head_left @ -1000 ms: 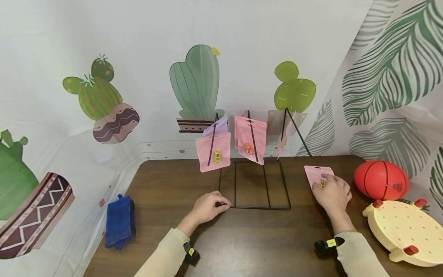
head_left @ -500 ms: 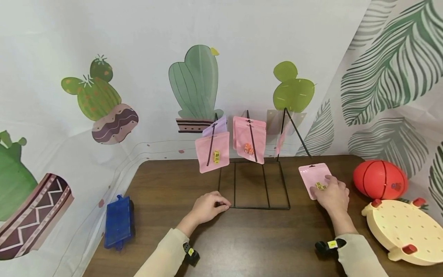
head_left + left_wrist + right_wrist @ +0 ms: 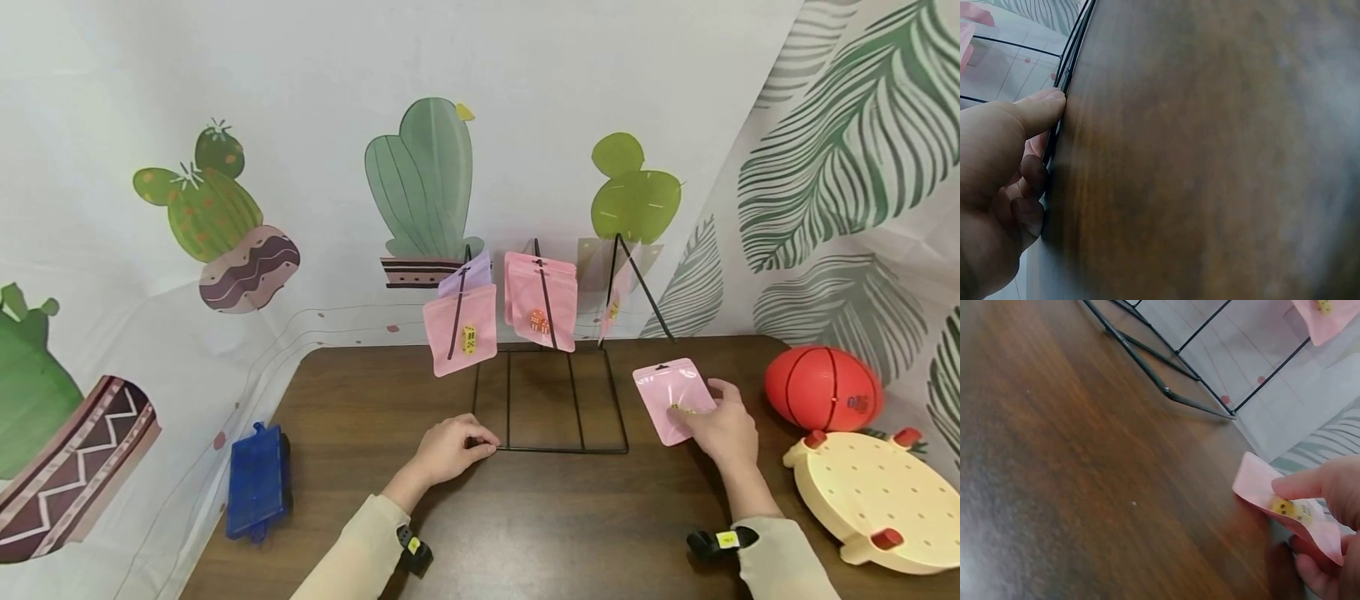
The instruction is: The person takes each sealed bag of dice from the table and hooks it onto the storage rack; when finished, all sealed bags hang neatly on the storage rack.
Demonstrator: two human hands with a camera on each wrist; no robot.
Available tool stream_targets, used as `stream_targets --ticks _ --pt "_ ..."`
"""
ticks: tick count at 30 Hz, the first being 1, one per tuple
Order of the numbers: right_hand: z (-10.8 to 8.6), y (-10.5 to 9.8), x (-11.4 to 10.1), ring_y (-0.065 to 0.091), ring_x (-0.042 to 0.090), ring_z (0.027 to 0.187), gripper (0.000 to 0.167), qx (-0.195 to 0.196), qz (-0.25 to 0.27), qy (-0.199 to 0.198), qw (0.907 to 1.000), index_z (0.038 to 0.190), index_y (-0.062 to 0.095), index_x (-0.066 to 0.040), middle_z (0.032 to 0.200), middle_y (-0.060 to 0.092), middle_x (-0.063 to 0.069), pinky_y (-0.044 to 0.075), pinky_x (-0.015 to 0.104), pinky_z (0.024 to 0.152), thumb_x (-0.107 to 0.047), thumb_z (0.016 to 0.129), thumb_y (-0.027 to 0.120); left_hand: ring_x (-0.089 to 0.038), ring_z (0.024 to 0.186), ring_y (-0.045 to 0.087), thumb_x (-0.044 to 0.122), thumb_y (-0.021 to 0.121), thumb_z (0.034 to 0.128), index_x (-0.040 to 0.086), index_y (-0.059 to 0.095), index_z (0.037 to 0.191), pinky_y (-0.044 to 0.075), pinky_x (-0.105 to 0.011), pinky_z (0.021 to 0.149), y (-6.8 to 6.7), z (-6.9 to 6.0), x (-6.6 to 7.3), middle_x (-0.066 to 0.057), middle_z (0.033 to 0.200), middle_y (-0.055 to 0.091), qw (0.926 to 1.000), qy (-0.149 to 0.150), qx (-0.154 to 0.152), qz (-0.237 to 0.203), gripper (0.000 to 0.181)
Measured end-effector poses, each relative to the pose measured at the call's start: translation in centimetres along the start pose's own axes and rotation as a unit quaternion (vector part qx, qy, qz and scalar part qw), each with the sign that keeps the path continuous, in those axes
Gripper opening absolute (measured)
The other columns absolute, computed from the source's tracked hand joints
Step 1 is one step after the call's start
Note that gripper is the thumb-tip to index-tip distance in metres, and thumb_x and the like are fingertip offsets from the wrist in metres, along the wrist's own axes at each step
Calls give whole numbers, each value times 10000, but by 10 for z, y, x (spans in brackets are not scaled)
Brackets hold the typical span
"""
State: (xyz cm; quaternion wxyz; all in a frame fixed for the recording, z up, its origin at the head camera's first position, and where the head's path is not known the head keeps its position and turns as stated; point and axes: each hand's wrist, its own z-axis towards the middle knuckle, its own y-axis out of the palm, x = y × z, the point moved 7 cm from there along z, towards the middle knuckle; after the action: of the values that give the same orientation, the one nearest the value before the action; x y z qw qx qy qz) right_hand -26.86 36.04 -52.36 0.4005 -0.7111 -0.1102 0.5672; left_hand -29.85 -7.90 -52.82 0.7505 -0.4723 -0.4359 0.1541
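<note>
A black wire display rack (image 3: 567, 451) stands on the table, with small zip bags hanging from its hooks. My left hand (image 3: 450, 448) pinches the front left corner of its base; in the left wrist view the thumb (image 3: 1044, 112) lies over the wire. My right hand (image 3: 726, 427) grips a pink zip bag (image 3: 660, 390) by its lower right side, thumb in front over yellow dice (image 3: 1285, 507). That bag is tilted, right of the rack and apart from it. A pink bag (image 3: 450, 321) and a purple bag (image 3: 480, 268) share the left hook.
Pink bags (image 3: 528, 287) with orange dice hang on the middle hook; another bag (image 3: 617, 300) hangs nearly edge-on at the right hook. A red ball (image 3: 823, 392) and cream pegged board (image 3: 881, 500) lie at the right. A blue toy cart (image 3: 257, 483) stands left on the wooden table (image 3: 570, 533).
The right hand has brought the pink bag leftward toward the rack and tilted it, so more of its front shows. My left hand stays at the base corner.
</note>
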Motion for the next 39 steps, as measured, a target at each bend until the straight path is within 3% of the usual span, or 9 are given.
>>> stream_targets --ticks 5,9,13,19,28,34,39 --pt "-3 -4 -2 585 468 1062 933 1 401 -231 9989 1503 377 85 1277 569 380 499 471 781 -273 811 891 -49 861 646 311 750 974 339 819 1022 514 -323 735 0 0 0 179 973 661 10000 -28 9 -8 88" --pt "-6 -1 0 637 279 882 908 -276 1131 -189 9930 1478 407 102 1199 591 342 568 300 652 -169 779 920 -51 867 647 314 749 975 341 819 1022 513 -322 737 0 0 0 181 978 663 10000 -24 10 -3 89" --pt "-9 4 7 645 133 761 881 -678 1800 111 9813 1490 400 97 1257 563 313 602 317 632 -137 807 904 -49 859 643 319 749 975 347 818 1022 508 -317 729 0 0 -1 183 974 660 10000 -32 5 -9 88" --pt "-12 7 15 660 102 724 879 -1051 1798 474 9769 1482 407 132 1254 561 281 603 308 668 -258 851 880 -47 861 648 320 748 975 345 818 1021 511 -316 727 0 0 0 189 967 657 10000 -16 16 -19 87" --pt "-16 8 16 608 121 821 800 -1312 1591 159 9784 1446 437 113 1225 582 229 571 267 691 -337 907 820 -46 864 647 324 748 975 347 818 1022 508 -311 723 0 0 0 190 973 659 10000 -27 15 -21 88" --pt "-20 8 16 680 108 719 699 -1405 2348 236 9616 1434 419 92 935 645 1 606 326 667 -208 930 799 -43 863 643 332 745 977 357 816 1017 504 -311 723 1 0 -1 193 975 659 10000 -36 10 -32 85" --pt "-22 6 13 704 102 731 520 -1227 3110 224 9422 1295 506 1 891 668 -70 607 325 669 -154 911 821 -44 871 649 326 745 977 355 816 1018 514 -323 735 0 0 -1 190 971 658 10000 -14 27 -22 87"
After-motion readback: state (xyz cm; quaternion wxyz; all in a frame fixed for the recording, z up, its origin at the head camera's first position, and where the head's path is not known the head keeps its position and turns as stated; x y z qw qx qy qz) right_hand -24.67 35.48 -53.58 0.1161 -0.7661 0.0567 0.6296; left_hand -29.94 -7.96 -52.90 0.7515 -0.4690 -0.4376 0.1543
